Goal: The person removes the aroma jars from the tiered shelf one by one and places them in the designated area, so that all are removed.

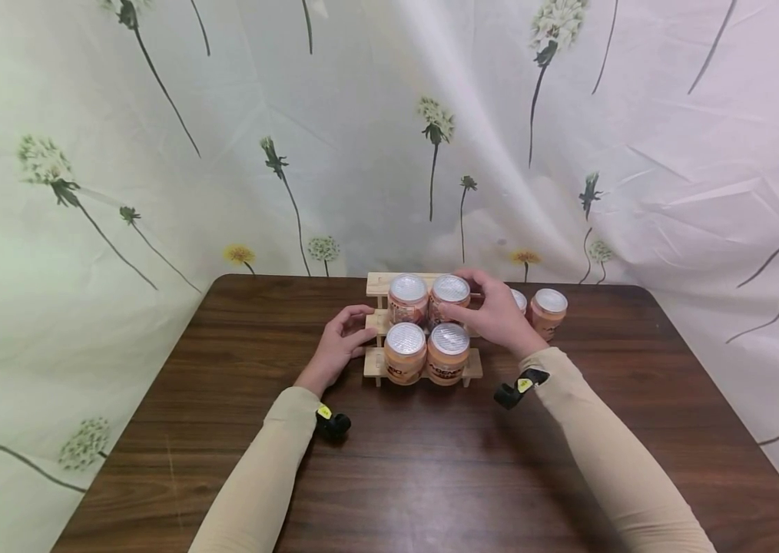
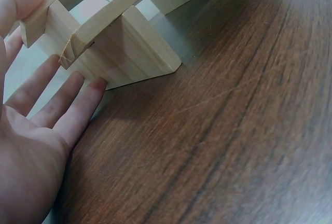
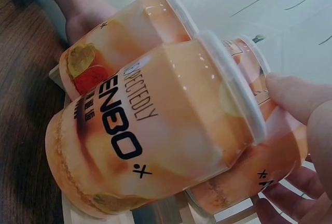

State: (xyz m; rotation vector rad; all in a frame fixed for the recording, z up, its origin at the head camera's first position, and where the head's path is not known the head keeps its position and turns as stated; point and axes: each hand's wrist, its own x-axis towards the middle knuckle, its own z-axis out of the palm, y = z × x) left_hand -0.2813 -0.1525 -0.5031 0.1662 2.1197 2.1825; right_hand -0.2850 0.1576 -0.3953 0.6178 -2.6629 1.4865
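A three-step wooden rack (image 1: pixel 372 324) stands on the table and carries two rows of orange printed jars with clear lids. My left hand (image 1: pixel 336 347) is at the rack's left end. Its thumb and forefinger pinch the middle step, while the other fingers reach the side panel in the left wrist view. With thumb and fingers around its sides, my right hand (image 1: pixel 498 313) grips the right jar (image 1: pixel 450 289) of the middle row. Left of it stands another jar (image 1: pixel 408 298). Two front jars, one left (image 1: pixel 406 354) and one right (image 1: pixel 448 355), sit on the lowest step.
Right of the rack stand a jar (image 1: pixel 548 313) and another jar (image 1: pixel 519 300), partly hidden by my right hand. Under everything is a dark wood-grain table (image 1: pixel 389 476). A white curtain (image 1: pixel 362 153) printed with dandelions hangs behind the table's back edge.
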